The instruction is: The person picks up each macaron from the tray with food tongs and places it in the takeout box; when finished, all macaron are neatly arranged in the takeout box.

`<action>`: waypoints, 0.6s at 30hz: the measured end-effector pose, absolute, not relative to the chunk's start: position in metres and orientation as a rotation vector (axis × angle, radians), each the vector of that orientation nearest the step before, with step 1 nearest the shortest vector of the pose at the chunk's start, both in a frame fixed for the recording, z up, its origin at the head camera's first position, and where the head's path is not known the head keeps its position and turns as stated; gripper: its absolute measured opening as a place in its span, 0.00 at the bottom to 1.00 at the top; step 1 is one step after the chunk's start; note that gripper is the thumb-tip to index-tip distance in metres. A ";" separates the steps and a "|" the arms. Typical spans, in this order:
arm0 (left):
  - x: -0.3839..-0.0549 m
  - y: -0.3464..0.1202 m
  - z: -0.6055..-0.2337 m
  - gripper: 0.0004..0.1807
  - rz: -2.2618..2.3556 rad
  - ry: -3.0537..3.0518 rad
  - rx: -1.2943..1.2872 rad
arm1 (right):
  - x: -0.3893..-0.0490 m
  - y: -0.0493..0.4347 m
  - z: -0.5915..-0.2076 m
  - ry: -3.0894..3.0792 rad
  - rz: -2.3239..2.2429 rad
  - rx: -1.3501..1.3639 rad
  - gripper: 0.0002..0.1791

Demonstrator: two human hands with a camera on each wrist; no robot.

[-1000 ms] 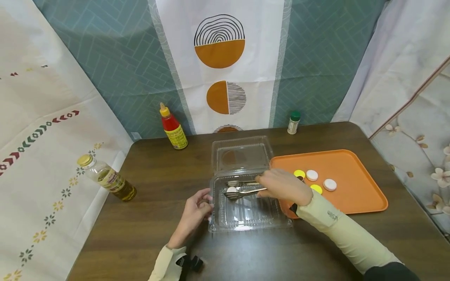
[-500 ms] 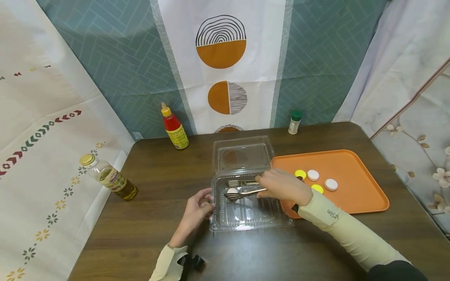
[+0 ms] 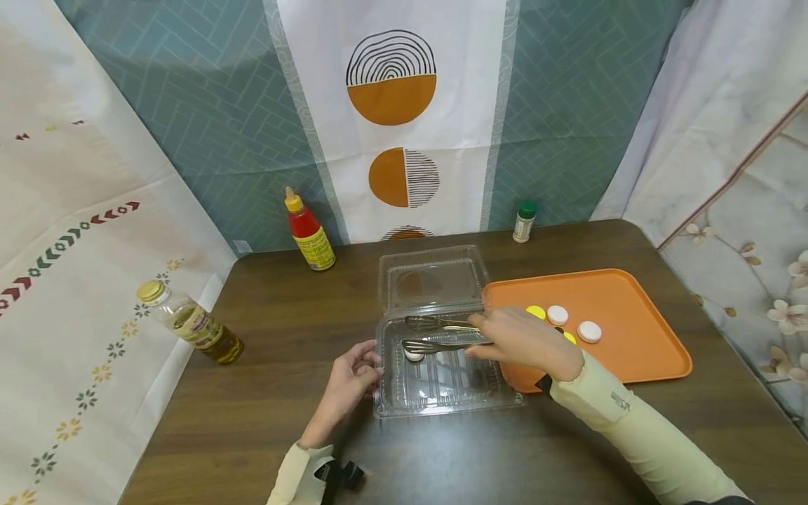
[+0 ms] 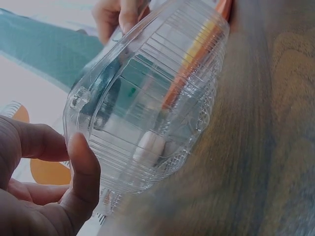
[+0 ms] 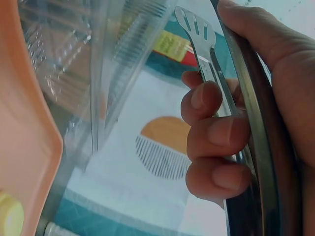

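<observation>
My left hand [image 3: 346,377] pinches the left rim of a clear plastic clamshell container [image 3: 442,393] between thumb and finger; the left wrist view shows the fingertips at its edge. In my right hand [image 3: 527,344] is a pair of metal tongs [image 3: 438,346] with slotted heads, held over the container, their two arms spread apart. Just under the nearer head lies a white, macaron-like disc [image 3: 414,357], in the container's left part. Through the clear wall, the left wrist view also shows this disc [image 4: 149,147]. The right wrist view shows fingers curled round the tongs' arms.
An orange tray [image 3: 650,351] on the right bears white discs [image 3: 590,332] and yellow discs [image 3: 536,311]. The container's lid [image 3: 435,280] lies folded back. Around stand an oil bottle [image 3: 198,326], a red sauce bottle [image 3: 312,242] and a green-capped shaker [image 3: 524,221].
The tongs' arms have spread apart and let go of the white disc, which now lies in the container. My right hand has shifted slightly right. My left hand stays at the rim.
</observation>
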State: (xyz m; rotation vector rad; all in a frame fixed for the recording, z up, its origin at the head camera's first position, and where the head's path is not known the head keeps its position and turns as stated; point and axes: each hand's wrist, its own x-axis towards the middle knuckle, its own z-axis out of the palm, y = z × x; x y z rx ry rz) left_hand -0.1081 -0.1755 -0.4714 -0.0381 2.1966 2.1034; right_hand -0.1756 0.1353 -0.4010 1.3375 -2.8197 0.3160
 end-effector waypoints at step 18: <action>-0.109 -0.176 -0.473 0.31 2.116 2.157 -0.060 | -0.165 0.192 -0.395 -2.858 0.521 1.062 0.26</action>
